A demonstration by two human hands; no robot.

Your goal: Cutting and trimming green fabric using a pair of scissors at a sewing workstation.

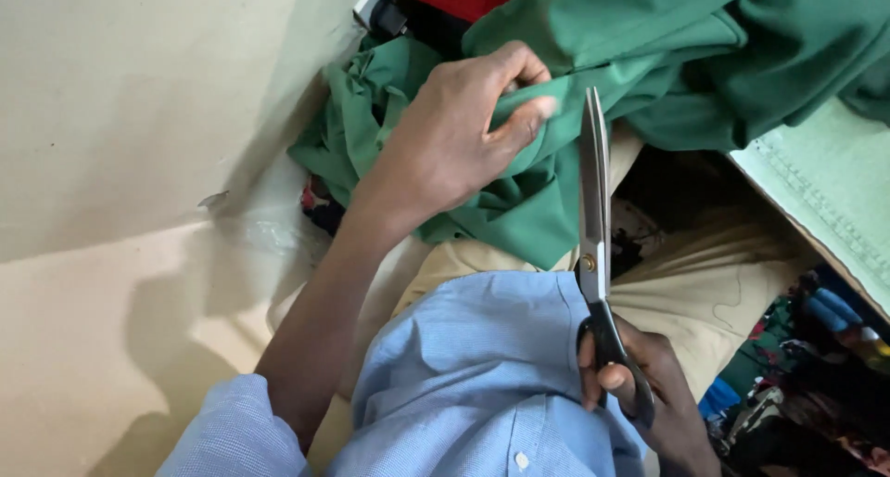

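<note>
the left hand (454, 139) pinches a fold of green fabric (649, 60) bunched above the lap. the right hand (640, 394) is closed round black-handled scissors (593, 245), blades together, beside the fold.

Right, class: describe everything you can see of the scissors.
The scissors are large tailor's shears with long, shiny metal blades, a brass-coloured pivot screw and black handles. They point up and away, blades nearly closed, tips against the green fabric. The right hand grips the handles; the left hand pinches the fabric beside the blades.
</note>
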